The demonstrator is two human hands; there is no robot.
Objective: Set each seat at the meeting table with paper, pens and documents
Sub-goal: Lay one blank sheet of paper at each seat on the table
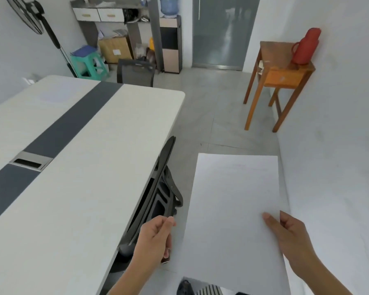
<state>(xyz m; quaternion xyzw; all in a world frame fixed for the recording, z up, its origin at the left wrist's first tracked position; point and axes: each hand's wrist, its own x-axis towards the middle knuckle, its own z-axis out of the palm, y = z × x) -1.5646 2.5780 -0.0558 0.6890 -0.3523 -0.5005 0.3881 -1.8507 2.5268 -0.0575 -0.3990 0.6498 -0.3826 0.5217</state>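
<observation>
My right hand point(290, 237) holds a white sheet of paper point(232, 209) by its lower right edge, thumb on top, out over the floor to the right of the meeting table point(90, 167). Faint print shows near the sheet's top. My left hand point(156, 237) hovers just left of the sheet with its fingers curled and thumb against the index finger; I see nothing in it. It is above the back of a black mesh chair point(164, 184) tucked under the table's right side. Another pale sheet point(53, 95) lies at the table's far left.
The table has a dark grey centre strip with a metal cable box point(30, 161). A second black chair point(135, 72) stands at the far end. A wooden side table point(264, 81) with a red flask point(306, 46) stands by the right wall. Shelves, boxes and a green stool fill the back.
</observation>
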